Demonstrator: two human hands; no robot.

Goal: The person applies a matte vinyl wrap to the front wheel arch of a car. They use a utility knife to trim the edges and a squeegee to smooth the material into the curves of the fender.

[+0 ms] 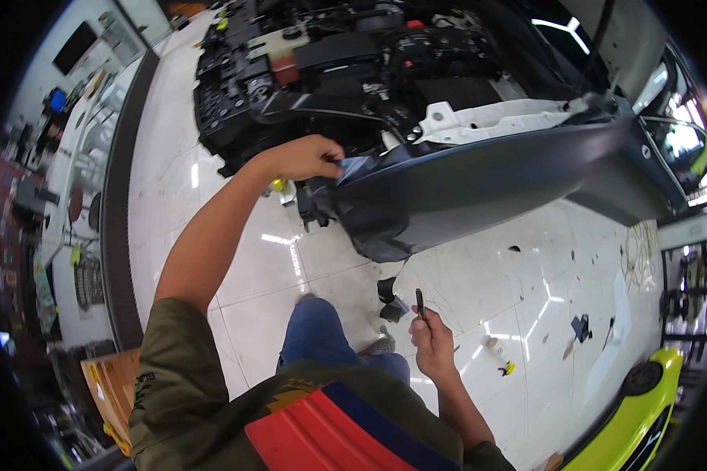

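My left hand (306,158) reaches to the front end of a car's dark grey fender (495,184). Its fingers are closed on the edge of a dark film (355,166) there. Loose, wrinkled film (377,224) hangs below that corner of the fender. Lower down, in front of my body, my right hand (434,341) is closed round a slim black cutter (420,302), which points upward. The cutter is apart from the fender, and its tip is too small to make out.
The open engine bay (346,63) lies beyond the fender, with a white metal rail (495,122) along it. A spray bottle (496,351) and film scraps (580,328) lie on the tiled floor. A yellow-green car part (632,420) is at lower right, a wooden box (111,385) at left.
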